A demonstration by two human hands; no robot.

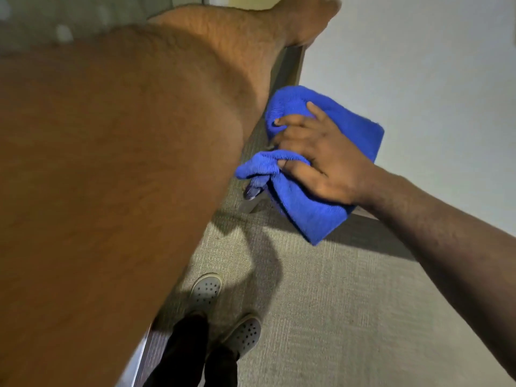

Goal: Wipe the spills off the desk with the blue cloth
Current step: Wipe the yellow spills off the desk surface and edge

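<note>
Filling the near left, the left forearm (120,177) runs to the far desk (418,65) edge, where the left hand (307,18) rests; its grip cannot be told. White desk top spreads clear to the right. Carpet (335,317) lies open below, with two grey shoes (206,291). At the desk's near left corner, the right hand (315,160) clutches the bunched blue cloth (307,208). No writing shows.

We see grey-green ribbed carpet (321,317) across the near floor, soft shadows on it. A dark baseboard-like strip (371,238) crosses right. Far left is blurred.
</note>
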